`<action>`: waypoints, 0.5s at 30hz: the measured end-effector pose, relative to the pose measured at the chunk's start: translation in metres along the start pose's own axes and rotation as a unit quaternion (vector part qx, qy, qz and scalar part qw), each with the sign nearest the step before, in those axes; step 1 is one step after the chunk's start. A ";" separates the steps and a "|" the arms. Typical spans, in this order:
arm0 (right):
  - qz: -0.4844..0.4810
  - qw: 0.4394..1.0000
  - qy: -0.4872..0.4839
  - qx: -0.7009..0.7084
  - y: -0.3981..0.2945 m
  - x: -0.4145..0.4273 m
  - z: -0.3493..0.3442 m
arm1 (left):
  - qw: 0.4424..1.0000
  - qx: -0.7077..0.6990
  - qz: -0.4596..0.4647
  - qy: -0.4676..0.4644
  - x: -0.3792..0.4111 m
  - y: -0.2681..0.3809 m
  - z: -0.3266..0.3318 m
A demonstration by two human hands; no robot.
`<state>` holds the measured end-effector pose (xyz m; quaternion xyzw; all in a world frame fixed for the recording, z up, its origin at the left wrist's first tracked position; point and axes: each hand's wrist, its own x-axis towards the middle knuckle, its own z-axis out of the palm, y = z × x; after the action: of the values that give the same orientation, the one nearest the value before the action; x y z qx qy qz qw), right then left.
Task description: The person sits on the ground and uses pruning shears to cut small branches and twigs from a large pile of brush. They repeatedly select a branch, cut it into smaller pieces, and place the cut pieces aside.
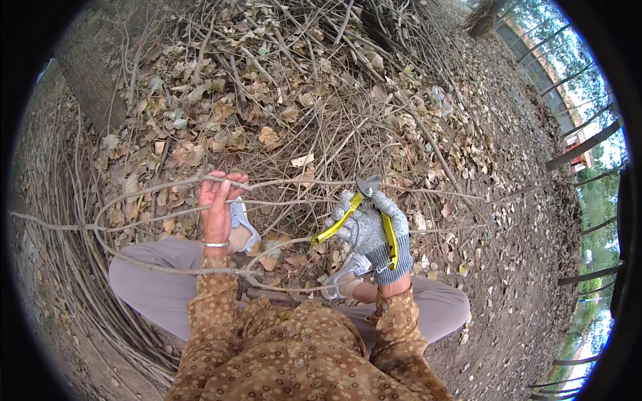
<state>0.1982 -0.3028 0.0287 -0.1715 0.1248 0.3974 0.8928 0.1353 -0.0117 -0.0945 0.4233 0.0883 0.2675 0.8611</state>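
Observation:
A forked, leafless branch [150, 189] stretches across in front of me, with several thin shoots running to the right. My bare left hand [218, 203] pinches one shoot between thumb and fingers. My right hand [368, 225], in a grey knit glove, holds pruning shears [369, 190] with yellow handles. The handles are spread, and the dark blades are at the upper shoot; whether they touch it I cannot tell. Lower shoots of the branch pass below both hands, over my knees and shoes.
Dry leaves and cut twigs cover the ground ahead. A brush pile [396, 30] lies at the top. Long thin sticks [75, 200] are heaped along the left, near a tree trunk [90, 80]. A thicker stick [436, 150] lies right of centre. More trees stand at the far right.

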 end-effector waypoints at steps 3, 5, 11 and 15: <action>-0.036 0.999 0.004 0.015 0.002 0.000 0.010 | 1.000 0.003 -0.007 0.004 -0.001 0.000 0.000; -0.020 1.000 0.004 0.020 0.002 -0.003 0.006 | 1.000 0.004 -0.010 0.006 -0.002 -0.001 -0.001; -0.006 0.999 0.003 0.043 0.005 -0.006 -0.006 | 1.000 -0.006 -0.008 0.004 0.001 -0.002 -0.001; -0.019 1.000 -0.003 0.020 0.003 -0.004 -0.010 | 1.000 -0.005 -0.002 -0.001 -0.001 -0.001 0.004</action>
<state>0.1924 -0.3072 0.0207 -0.1544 0.1264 0.3779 0.9041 0.1363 -0.0147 -0.0928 0.4193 0.0868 0.2656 0.8638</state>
